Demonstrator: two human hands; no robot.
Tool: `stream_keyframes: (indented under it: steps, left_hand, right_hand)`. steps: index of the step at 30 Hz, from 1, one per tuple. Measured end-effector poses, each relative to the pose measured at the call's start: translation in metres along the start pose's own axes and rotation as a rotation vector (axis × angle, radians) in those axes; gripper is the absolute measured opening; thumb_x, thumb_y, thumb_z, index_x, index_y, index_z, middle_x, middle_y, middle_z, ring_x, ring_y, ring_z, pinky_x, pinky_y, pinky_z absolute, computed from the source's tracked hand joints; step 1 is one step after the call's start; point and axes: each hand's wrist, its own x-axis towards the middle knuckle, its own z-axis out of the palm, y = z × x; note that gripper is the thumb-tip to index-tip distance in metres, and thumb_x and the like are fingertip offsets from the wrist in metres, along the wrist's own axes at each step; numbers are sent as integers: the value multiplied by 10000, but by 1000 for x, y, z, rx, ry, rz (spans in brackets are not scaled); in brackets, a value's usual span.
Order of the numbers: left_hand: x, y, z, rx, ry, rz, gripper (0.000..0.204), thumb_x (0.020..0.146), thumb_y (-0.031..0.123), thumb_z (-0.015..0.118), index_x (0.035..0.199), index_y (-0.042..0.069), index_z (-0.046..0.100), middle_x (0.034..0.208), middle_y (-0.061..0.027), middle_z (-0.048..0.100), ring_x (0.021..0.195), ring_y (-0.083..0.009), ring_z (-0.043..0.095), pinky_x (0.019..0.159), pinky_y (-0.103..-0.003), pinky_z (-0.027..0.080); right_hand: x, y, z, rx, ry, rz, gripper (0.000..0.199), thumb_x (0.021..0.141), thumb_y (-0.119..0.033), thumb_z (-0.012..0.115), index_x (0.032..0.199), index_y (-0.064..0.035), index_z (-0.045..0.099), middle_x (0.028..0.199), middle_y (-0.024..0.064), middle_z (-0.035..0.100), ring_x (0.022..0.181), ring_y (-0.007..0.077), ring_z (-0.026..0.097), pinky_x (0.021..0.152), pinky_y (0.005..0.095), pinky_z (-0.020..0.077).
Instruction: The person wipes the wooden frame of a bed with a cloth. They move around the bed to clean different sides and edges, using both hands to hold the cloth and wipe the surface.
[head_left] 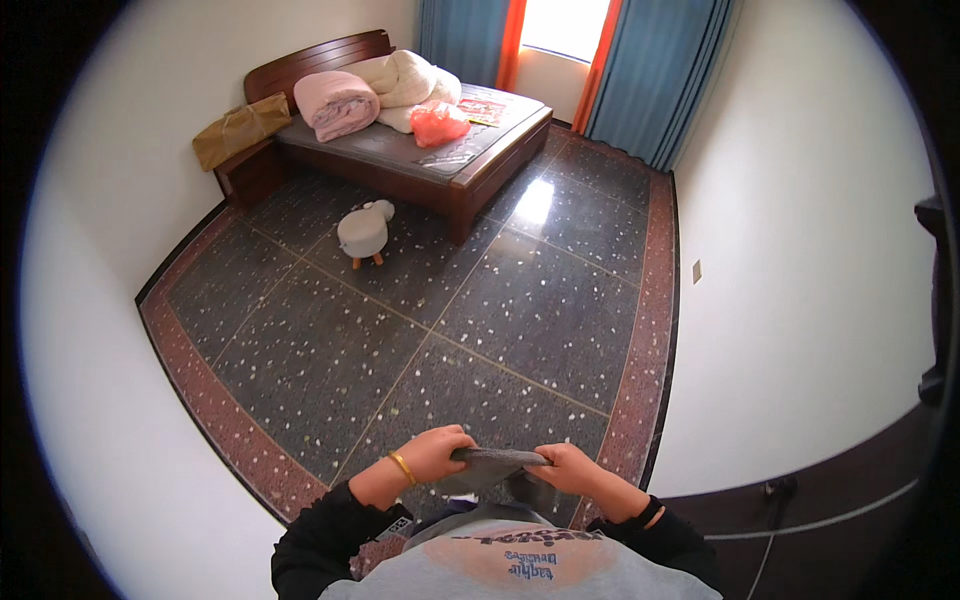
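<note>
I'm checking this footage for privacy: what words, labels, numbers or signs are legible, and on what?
Grey shirt: dark lettering across the chest, upside down in this view; wording withheld.
Red-and-white printed item on the bed: too small to read.
Mattress: pale markings near its front corner, too small to tell whether they are lettering.
I can make out no other text.

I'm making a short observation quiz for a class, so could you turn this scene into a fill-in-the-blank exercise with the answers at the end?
1. The left hand and the right hand hold a cloth whose colour is ____.
2. The gold bracelet is worn on the ____ wrist.
3. The rolled quilt on the bed is coloured ____.
4. The small pale stool stands on the dark, speckled ____.

Missing words: grey; left; pink; floor.
</note>
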Motion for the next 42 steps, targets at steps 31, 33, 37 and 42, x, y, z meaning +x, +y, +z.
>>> stream_keyframes:
  steps: [31,33,37,42]
  left_hand:
    - [625,-485,-419,851,476,-168,128,635,96,694,738,128,625,802,-48,510,717,-242,516,671,-371,384]
    - [660,-516,-439,899,391,-233,124,652,111,697,736,128,607,780,-44,505,735,-236,533,679,-362,381]
    - [727,-583,-470,900,328,-191,118,668,186,688,689,149,578,706,-16,492,714,-205,549,658,-363,390]
    - [831,-667,-516,763,302,-238,97,717,170,666,801,135,634,776,-34,618,736,-238,598,680,-367,416]
  right_hand:
    - [770,154,-371,-80,285,6,180,736,-131,657,826,-17,551,800,138,595,784,337,564,735,413,450]
    - [812,162,-379,75,236,130,184,750,-129,648,840,-10,539,789,148,587,765,322,574,704,405,455]
    - [895,181,-393,346,225,382,179,774,-131,631,844,-5,526,704,111,561,665,193,560,609,337,448]
    - [1021,230,-427,537,426,386,111,764,-82,596,770,-24,501,666,37,514,637,113,487,587,290,431]
